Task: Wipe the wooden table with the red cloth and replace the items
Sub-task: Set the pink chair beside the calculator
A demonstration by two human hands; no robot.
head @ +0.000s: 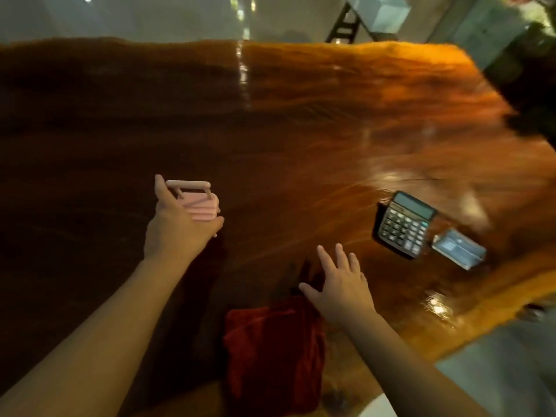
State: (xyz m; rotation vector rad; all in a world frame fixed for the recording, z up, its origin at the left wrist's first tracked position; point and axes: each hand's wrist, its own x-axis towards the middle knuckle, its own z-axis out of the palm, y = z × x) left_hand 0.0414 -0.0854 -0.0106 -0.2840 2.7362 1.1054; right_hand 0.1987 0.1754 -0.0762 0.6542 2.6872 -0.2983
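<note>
A glossy wooden table (301, 139) fills the view. My left hand (177, 224) grips a small pink suitcase-shaped box (202, 206) with a raised handle, left of centre, at or just above the tabletop. My right hand (340, 284) hovers with fingers spread over the far edge of the red cloth (270, 353), which lies crumpled near the front edge. A dark calculator (403, 225) lies to the right, and beside it a small clear plastic case (458, 249).
A dark ladder-like frame (343, 25) and a pale box (382, 10) stand beyond the far table edge. Dark foliage (529, 73) overhangs the right corner. Pale floor (505, 365) shows at lower right. The picture is motion-blurred.
</note>
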